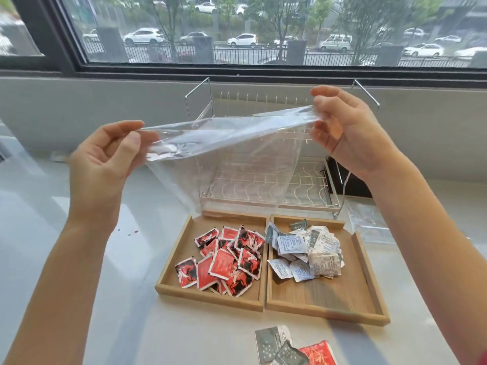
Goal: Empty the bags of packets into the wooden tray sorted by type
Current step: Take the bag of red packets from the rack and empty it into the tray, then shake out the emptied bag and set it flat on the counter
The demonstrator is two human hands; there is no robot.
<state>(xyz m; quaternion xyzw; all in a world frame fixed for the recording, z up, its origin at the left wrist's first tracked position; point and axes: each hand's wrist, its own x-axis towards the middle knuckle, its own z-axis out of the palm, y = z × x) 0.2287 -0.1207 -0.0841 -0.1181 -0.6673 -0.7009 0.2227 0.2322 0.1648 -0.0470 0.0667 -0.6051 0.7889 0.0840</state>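
Note:
A clear plastic bag (224,143) hangs stretched above the wooden tray (263,299), with nothing visible inside it. My left hand (105,164) pinches its left corner and my right hand (345,133) pinches its right corner. The tray's left compartment holds several red-and-black packets (224,259). Several white and grey-green packets (305,251) are heaped in the right compartment. Three loose packets (290,347), two grey-green and one red, lie on the counter in front of the tray.
A wire dish rack (311,180) stands behind the tray against the window wall. Another clear plastic bag (369,222) lies flat on the counter to the tray's right. The white counter (105,285) extends to the left.

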